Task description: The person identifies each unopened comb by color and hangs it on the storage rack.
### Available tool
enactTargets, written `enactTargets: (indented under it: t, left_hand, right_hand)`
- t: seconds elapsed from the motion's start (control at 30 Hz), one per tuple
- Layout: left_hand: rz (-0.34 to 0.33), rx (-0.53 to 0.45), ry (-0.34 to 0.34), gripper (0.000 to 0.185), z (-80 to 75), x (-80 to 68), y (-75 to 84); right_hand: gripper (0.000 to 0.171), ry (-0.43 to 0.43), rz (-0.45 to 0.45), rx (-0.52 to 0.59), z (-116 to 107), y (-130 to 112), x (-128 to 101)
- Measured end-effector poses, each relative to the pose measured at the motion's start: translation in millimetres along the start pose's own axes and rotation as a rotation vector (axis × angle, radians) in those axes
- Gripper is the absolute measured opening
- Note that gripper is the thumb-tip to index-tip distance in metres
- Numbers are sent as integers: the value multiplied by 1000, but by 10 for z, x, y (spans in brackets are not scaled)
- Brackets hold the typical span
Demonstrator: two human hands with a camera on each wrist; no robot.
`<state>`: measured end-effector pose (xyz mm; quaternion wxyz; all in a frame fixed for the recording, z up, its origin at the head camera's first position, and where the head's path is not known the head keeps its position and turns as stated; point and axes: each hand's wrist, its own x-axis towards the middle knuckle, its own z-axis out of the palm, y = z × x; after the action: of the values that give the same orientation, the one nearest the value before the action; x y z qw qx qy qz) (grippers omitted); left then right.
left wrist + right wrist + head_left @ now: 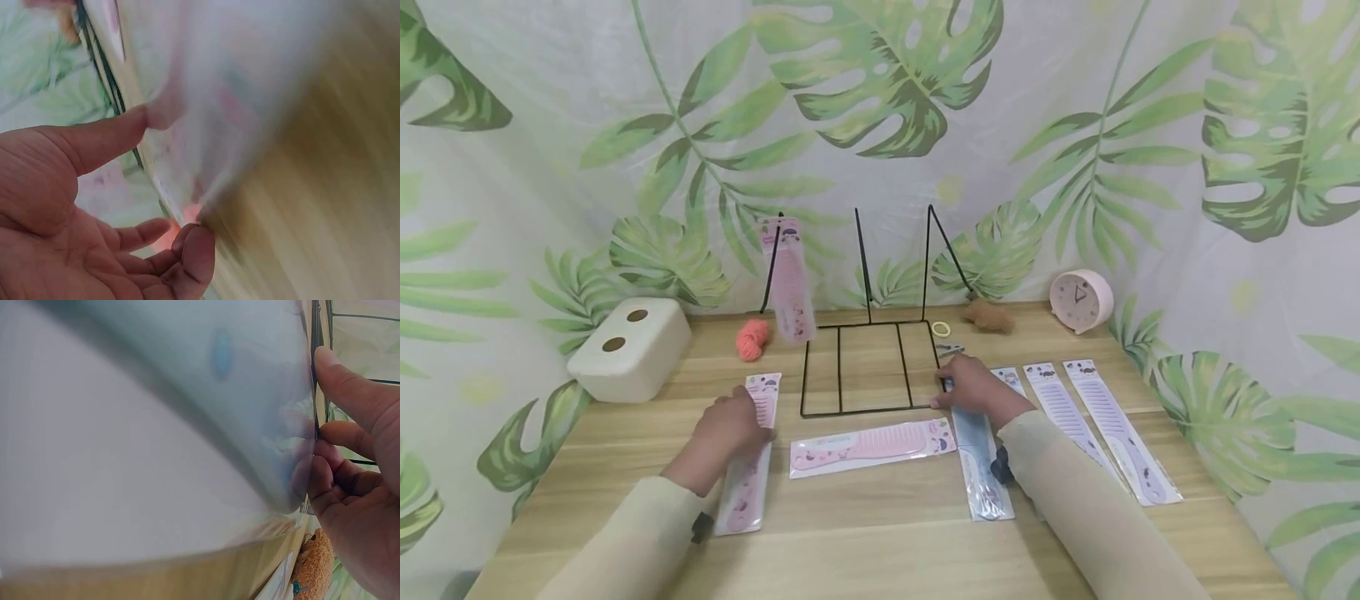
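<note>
My left hand (730,429) is over the upper part of a bagged pink comb (747,496) at the table's left, and in the left wrist view thumb and fingertips grip the blurred package (231,94). At the black wire rack's (859,411) near right corner, my right hand (977,385) has thumb and index finger on the wire. Beneath that hand lies a bagged blue comb (981,467), its plastic overlapping the fingertips in the right wrist view. Another pink comb (880,446) lies crosswise before the rack. One more pink package (790,287) hangs from the rack's left prong.
Two bagged purple combs (1120,429) lie at the right. Along the back are a white box (632,354) with two holes, coral yarn (752,339), a yellow ring (940,329), a brown fuzzy object (988,315) and a pink clock (1081,300). A small clip (951,349) lies beside the rack.
</note>
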<state>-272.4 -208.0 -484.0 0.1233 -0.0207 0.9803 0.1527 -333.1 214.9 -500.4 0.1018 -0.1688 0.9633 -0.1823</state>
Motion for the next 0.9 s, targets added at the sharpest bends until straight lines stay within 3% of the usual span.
enactTargets:
  t: [0.13, 0.27, 0.5, 0.73, 0.83, 0.9]
  left_hand:
    - [5, 20, -51, 92, -132, 3, -239]
    - [2, -31, -98, 94, -187, -2, -406]
    - [32, -250, -95, 64, -179, 28, -529]
    - [75, -496, -175, 48, -311, -15, -552]
    - [127, -633, -177, 47, -406, -79, -543]
    - [193, -698, -141, 45, -463, -122, -519]
  right_hand:
    - [63, 2, 0, 7, -15, -13, -4]
    - [63, -2, 7, 0, -28, -18, -16]
    - [63, -4, 1, 13, -39, -35, -34]
    - [61, -2, -3, 5, -38, -56, -35]
    - [60, -1, -6, 1, -26, -49, -26]
    - [60, 3, -1, -2, -20, -40, -25]
